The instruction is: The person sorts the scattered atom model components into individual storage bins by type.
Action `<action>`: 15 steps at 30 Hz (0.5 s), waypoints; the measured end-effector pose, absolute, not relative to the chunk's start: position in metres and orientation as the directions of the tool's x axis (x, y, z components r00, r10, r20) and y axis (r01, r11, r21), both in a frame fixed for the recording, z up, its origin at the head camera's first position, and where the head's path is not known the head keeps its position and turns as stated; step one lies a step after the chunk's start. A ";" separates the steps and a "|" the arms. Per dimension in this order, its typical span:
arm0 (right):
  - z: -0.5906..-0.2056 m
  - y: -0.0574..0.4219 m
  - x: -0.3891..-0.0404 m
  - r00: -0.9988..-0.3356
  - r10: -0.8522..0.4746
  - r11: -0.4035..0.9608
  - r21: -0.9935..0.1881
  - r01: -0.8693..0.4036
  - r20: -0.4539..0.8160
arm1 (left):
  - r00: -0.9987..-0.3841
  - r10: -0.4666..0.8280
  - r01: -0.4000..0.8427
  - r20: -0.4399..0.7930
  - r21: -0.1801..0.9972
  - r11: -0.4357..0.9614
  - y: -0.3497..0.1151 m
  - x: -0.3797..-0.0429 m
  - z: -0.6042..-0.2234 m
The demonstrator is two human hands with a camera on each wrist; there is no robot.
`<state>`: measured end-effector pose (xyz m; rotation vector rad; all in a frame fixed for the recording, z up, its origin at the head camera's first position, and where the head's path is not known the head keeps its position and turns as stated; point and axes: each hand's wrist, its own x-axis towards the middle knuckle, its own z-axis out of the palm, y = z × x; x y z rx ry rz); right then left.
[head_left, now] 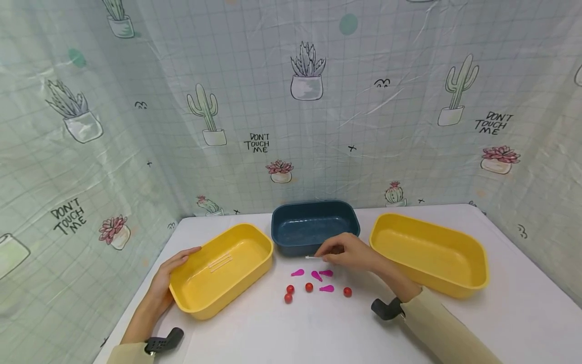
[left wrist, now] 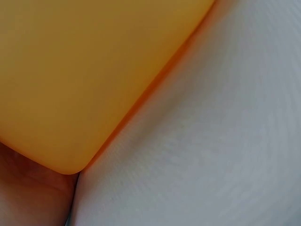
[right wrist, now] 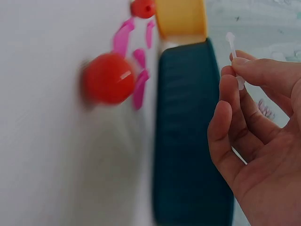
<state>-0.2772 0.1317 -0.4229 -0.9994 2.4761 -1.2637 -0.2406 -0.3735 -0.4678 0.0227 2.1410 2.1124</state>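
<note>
My right hand point(head_left: 347, 251) pinches a thin white cotton swab point(right wrist: 233, 49) between thumb and fingertips, just in front of the dark blue tub point(head_left: 313, 249). In the right wrist view the knobbed end of the swab sticks up past the thumb. My left hand point(head_left: 164, 279) rests along the outer left side of the left yellow tub point(head_left: 241, 277), its fingers stretched along the wall near the rim. Two thin pale swabs point(head_left: 220, 263) lie side by side on that tub's floor. The left wrist view shows mostly tub wall, with part of the hand at the lower left.
Several pink bulb-shaped pieces point(head_left: 326, 288) lie on the white table point(head_left: 318, 338) before the blue tub. Several red beads point(head_left: 309, 287) are scattered nearer. Another yellow tub point(head_left: 427, 275) stands at the right. A patterned curtain point(head_left: 318, 121) encloses the back and sides.
</note>
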 end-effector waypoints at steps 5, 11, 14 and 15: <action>-0.407 0.114 -0.280 -0.714 -0.683 0.372 -0.769 -0.520 0.152 | -0.991 0.105 -0.080 -0.081 0.997 0.011 -0.373 -0.240 -0.467; -0.392 0.093 -0.284 -0.696 -0.699 0.364 -0.755 -0.546 0.166 | -0.993 0.091 -0.078 -0.081 0.996 0.033 -0.373 -0.240 -0.468; -0.385 0.084 -0.285 -0.684 -0.708 0.356 -0.749 -0.559 0.174 | -0.993 0.085 -0.080 -0.082 0.996 0.035 -0.373 -0.240 -0.469; -0.383 0.081 -0.286 -0.681 -0.711 0.355 -0.748 -0.561 0.173 | -0.993 0.086 -0.080 -0.082 0.996 0.033 -0.372 -0.241 -0.469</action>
